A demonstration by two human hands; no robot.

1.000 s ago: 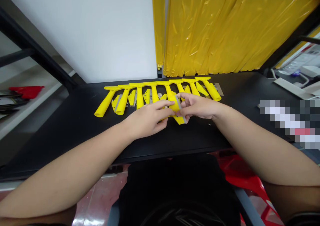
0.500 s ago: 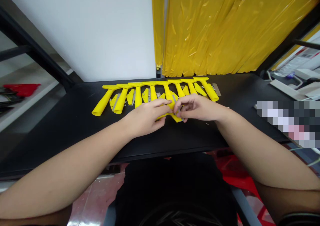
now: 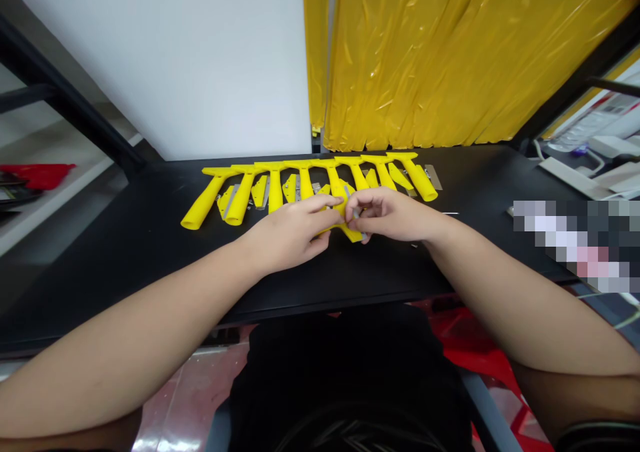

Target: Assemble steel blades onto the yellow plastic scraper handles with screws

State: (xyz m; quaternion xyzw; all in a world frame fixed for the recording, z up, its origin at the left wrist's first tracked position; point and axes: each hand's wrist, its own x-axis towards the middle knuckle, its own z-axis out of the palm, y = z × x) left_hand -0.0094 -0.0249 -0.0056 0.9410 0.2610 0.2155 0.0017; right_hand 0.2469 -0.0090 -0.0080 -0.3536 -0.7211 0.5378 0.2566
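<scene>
Above the near part of the black table, both hands meet at a yellow plastic scraper point(image 3: 354, 235) with a grey metal edge showing beside it. My left hand point(image 3: 297, 235) is closed on it from the left, thumb below and fingers across the top. From the right, my right hand point(image 3: 375, 213) pinches at its face with curled fingertips; whatever tiny part they hold is hidden. Behind the hands stands a row of yellow T-shaped scraper handles point(image 3: 203, 202). Between them lie yellow plates point(image 3: 259, 191) with metal blades point(image 3: 433, 177) and small loose hardware.
A thin metal rod point(image 3: 450, 213) lies right of my right wrist, and a tiny metal piece point(image 3: 414, 245) lies nearer. A white panel point(image 3: 200, 59) and yellow plastic sheeting point(image 3: 425, 59) rise behind the black table point(image 3: 150, 252). A blurred-out item rests at the right edge.
My right fingertips have shifted slightly on the scraper, covering a small dark round spot that showed before. My left hand keeps its hold. The view has moved slightly.
</scene>
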